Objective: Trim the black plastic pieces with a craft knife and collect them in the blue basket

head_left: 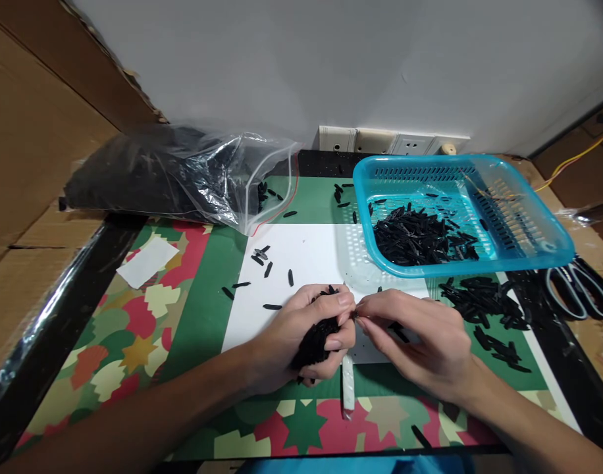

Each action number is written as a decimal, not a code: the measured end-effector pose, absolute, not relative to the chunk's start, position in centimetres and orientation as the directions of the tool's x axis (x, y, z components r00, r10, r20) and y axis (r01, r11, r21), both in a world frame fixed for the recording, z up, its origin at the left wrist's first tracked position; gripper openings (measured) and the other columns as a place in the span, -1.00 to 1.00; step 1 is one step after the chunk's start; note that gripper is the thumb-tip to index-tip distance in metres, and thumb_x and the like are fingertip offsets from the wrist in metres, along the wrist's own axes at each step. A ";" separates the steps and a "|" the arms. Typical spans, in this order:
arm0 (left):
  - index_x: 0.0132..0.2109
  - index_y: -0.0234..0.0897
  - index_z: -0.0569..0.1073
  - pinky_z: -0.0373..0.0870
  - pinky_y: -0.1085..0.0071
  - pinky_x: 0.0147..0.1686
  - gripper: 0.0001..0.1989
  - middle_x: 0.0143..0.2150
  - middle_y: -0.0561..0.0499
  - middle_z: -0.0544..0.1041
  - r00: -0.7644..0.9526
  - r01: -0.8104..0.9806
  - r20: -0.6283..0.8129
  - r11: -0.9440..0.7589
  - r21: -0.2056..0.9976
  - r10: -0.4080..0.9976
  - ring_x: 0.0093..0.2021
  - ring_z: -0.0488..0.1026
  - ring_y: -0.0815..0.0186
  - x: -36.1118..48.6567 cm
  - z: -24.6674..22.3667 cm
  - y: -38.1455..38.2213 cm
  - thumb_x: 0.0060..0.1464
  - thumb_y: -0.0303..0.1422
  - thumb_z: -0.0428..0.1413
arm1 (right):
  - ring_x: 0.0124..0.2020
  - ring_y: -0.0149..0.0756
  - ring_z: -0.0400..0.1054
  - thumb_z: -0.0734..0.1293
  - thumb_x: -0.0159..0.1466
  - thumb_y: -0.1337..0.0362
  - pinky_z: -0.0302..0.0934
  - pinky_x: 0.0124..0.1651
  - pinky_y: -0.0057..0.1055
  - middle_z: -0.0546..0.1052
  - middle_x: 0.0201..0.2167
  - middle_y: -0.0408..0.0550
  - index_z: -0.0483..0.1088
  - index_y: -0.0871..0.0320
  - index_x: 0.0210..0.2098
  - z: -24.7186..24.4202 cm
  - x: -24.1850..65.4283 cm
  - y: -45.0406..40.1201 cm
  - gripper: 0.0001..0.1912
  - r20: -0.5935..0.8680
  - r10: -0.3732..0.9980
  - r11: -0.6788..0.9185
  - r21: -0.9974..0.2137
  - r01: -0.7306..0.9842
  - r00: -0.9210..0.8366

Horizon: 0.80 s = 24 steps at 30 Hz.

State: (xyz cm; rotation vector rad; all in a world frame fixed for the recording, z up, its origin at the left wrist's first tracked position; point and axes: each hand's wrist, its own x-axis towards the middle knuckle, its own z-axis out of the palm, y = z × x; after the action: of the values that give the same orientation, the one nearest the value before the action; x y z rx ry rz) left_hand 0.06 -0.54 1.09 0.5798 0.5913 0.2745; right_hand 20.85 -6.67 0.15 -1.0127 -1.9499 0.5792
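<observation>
My left hand is closed around a cluster of small black strips, which show between the fingers and thumb. Its thumb and fingertips meet those of my right hand, which is pinched shut on something tiny at the contact point; I cannot make out what it is. Both hands are over the lower part of a white sheet. Below them lies a thin white stick-like piece, partly wrapped in clear film. Loose black strips are scattered left of my hands.
A blue plastic basket with black strips and thin sticks stands at the back right. Piles of black strips and scissors lie in front of it. At the back left rests a clear zip bag of dark material, beside a cardboard wall.
</observation>
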 end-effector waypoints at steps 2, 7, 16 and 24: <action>-0.31 -0.20 0.30 0.12 0.60 -0.82 -0.65 -0.57 0.23 0.31 0.797 -0.080 -0.449 0.808 0.584 0.403 -0.79 0.11 0.51 0.1 1.0 -0.6 0.37 -0.10 0.13 | -0.26 -0.31 0.57 0.36 0.42 0.54 0.41 -0.21 -0.44 0.66 -0.23 0.01 0.48 0.21 -0.04 0.0 20.7 -6.8 -0.81 0.481 0.821 0.571 -0.696 0.437 -0.306; -0.29 -0.19 0.31 0.10 0.62 -0.82 -0.64 -0.57 0.24 0.32 0.795 -0.083 -0.455 0.815 0.573 0.402 -0.79 0.11 0.52 0.2 0.7 -0.7 0.37 -0.06 0.13 | -0.27 -0.33 0.54 0.35 0.41 0.54 0.39 -0.22 -0.45 0.65 -0.23 0.00 0.48 0.21 -0.02 0.0 20.6 -6.7 -0.80 0.494 0.821 0.571 -0.689 0.446 -0.287; -0.24 -0.17 0.30 0.14 0.63 -0.82 -0.62 -0.56 0.25 0.34 0.785 -0.044 -0.470 0.794 0.606 0.403 -0.78 0.15 0.52 0.2 0.6 -0.8 0.34 0.00 0.18 | -0.32 -0.32 0.53 0.33 0.44 0.49 0.32 -0.33 -0.42 0.63 -0.26 -0.04 0.46 0.17 -0.03 0.1 20.6 -6.6 -0.83 0.478 0.823 0.565 -0.634 0.528 -0.306; -0.27 -0.19 0.31 0.15 0.61 -0.83 -0.65 -0.56 0.24 0.33 0.800 -0.083 -0.446 0.811 0.579 0.401 -0.80 0.12 0.52 -0.1 0.3 -0.5 0.36 -0.05 0.13 | -0.34 -0.34 0.60 0.35 0.43 0.48 0.42 -0.29 -0.45 0.69 -0.22 -0.04 0.50 0.15 -0.01 -0.1 20.5 -6.6 -0.81 0.468 0.853 0.516 -0.695 0.501 -0.229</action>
State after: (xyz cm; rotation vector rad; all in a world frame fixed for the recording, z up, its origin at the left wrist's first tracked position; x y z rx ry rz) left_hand -0.08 -0.54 0.32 0.5719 0.5918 0.2754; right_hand 20.54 -6.55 -0.14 -1.1166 -1.8880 0.5106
